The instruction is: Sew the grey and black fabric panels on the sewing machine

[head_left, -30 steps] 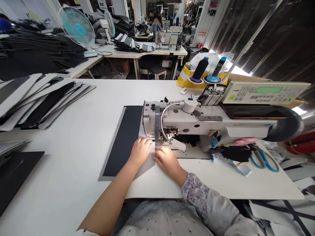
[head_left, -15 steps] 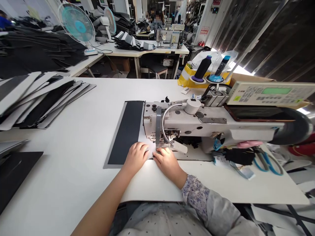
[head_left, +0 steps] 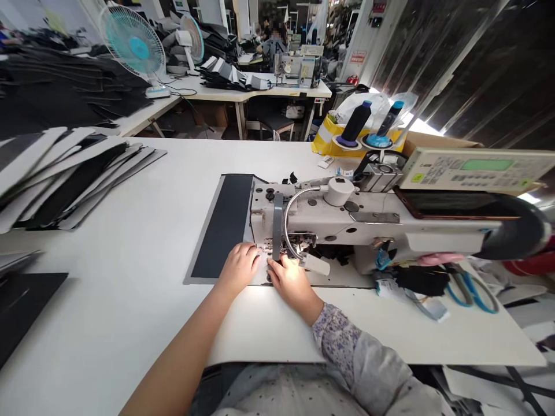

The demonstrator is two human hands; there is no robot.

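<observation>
A dark grey fabric panel (head_left: 225,222) with a lighter border lies flat on the white table (head_left: 130,231), running under the head of a beige sewing machine (head_left: 347,222). My left hand (head_left: 239,267) rests on the panel's near end, fingers curled down, just left of the needle area. My right hand (head_left: 289,278) presses on the cloth directly in front of the presser foot, fingers bent. The two hands almost touch. The needle itself is hidden behind the machine head and its bendy lamp.
A fanned stack of black and white cut panels (head_left: 65,173) lies at the left. Blue-handled scissors (head_left: 470,289) and scraps sit right of the machine. Thread cones (head_left: 355,124) and a control panel (head_left: 472,167) stand behind. A fan (head_left: 132,46) and another workstation are farther back.
The fabric panel has fed away from me under the machine, its near edge now farther up the table. Both hands have followed it forward toward the presser foot.
</observation>
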